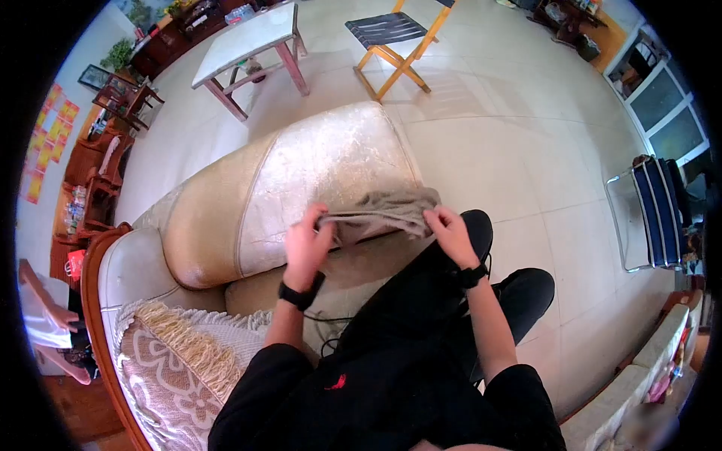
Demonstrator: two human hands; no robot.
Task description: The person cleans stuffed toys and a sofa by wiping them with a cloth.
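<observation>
A crumpled grey-brown cloth (387, 213) stretches between my two hands, over the near edge of the sofa cushion and close to my knees. My left hand (307, 244) pinches its left end, where the fabric is drawn into a narrow band. At the other end, the fingers of my right hand (450, 231) are closed on a bunched corner. Folds hang loosely below and behind the band. What kind of cloth item it is, I cannot tell. Each wrist wears a black band.
The pale sofa cushion (323, 173) lies ahead, beside the sofa arm (143, 263) with a fringed throw (173, 368). Farther off stand a white-topped table (248, 41) and a wooden folding chair (391, 34). A blue folding chair (654, 214) is at the right. Cords run near my lap.
</observation>
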